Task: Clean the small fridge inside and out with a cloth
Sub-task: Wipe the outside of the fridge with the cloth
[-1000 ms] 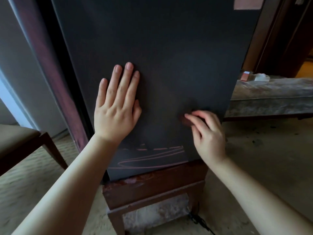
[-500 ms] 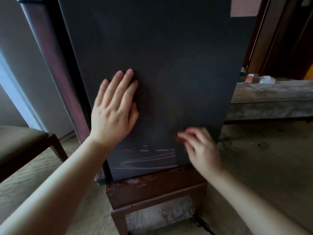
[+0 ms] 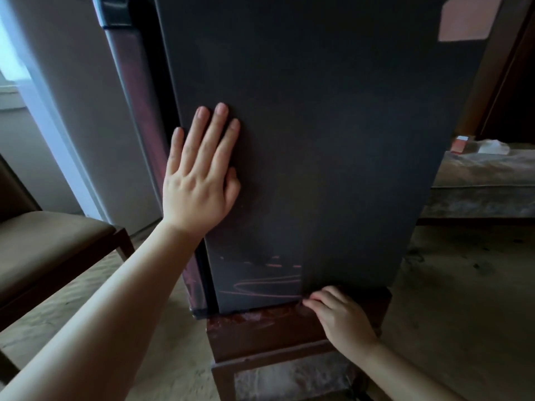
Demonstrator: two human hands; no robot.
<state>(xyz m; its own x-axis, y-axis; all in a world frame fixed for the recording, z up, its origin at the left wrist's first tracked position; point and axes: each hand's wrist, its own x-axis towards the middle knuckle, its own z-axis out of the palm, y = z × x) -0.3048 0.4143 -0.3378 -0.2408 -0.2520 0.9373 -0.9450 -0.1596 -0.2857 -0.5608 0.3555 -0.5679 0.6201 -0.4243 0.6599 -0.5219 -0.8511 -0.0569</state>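
At fridge [image 3: 333, 140] btm edge, R hand [image 3: 341, 319] curled, L hand [image 3: 199, 180] flat

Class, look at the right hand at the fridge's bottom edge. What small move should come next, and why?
Probably slide the right hand left along the bottom edge, across the pink marks. They lie just beside its fingertips on the fridge, and the left hand is flat on the panel, bracing it. No cloth shows plainly.
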